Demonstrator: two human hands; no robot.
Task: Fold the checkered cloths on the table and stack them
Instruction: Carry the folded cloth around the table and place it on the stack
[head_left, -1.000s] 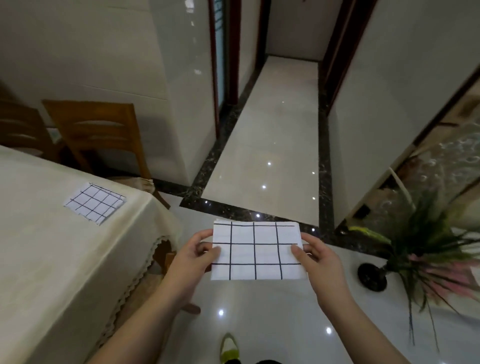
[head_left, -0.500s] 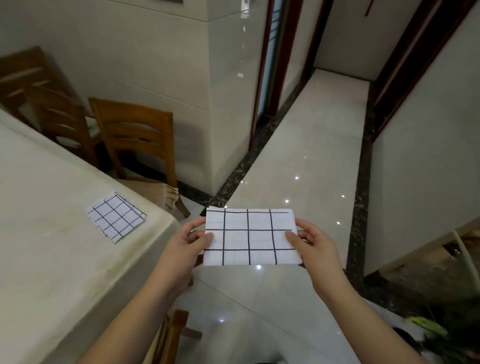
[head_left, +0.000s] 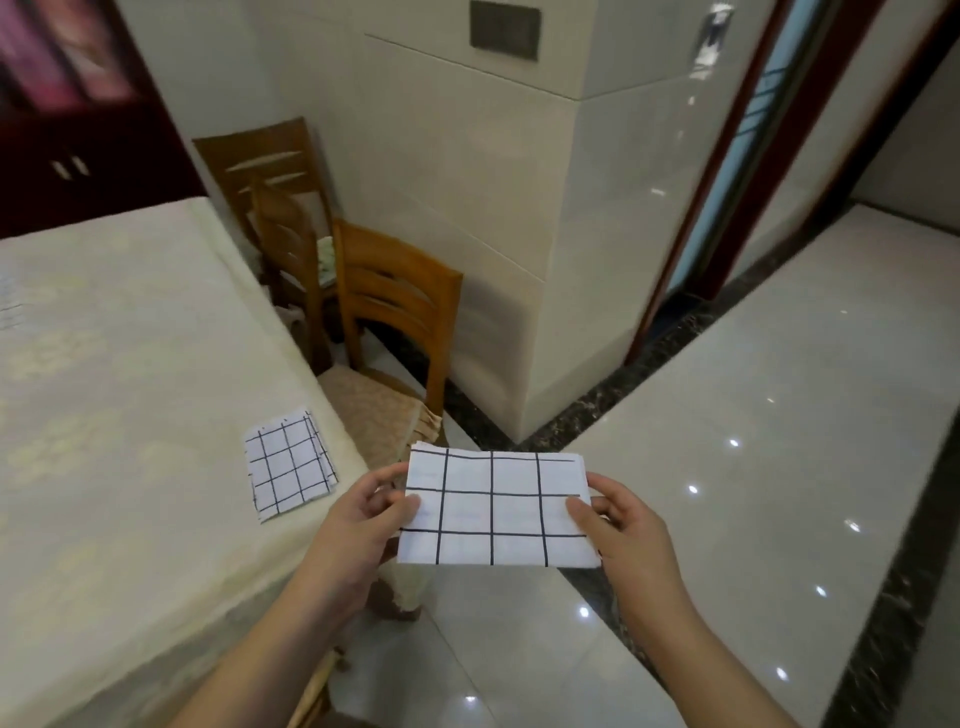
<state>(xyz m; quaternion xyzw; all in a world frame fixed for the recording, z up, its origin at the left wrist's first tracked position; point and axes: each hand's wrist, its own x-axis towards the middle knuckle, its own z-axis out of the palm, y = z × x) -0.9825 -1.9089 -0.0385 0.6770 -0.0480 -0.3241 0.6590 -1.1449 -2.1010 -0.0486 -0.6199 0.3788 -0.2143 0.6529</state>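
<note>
Since the frame half a second back, the view has been swung leftward: more of the table is taken in, and the folded stack on it now lies nearer the hands, while the grip on the held cloth is unchanged.

Table: covered in a pale cloth; only its near right corner is used for the work. Judged reason: that corner is closest to where the person stands, off the table's right side.

Chairs: one wooden chair is tucked against the table's right edge, with more behind it.

Held cloth: a checkered cloth, already folded to a rectangle several layers thick, held flat in the air beyond the table corner, over the floor. It is kept taut and level, probably so the layers stay aligned for one more fold in half.

Folded stack: squarish, several edges fanned at its right side, lying flat near the table's edge. The held piece is wider than this, so another fold is judged to be due before stacking.

Left hand: the cloth's left short edge is pinched, thumb on top, fingers curled beneath.

Right hand: the right short edge is pinched likewise, thumb on top.
</note>
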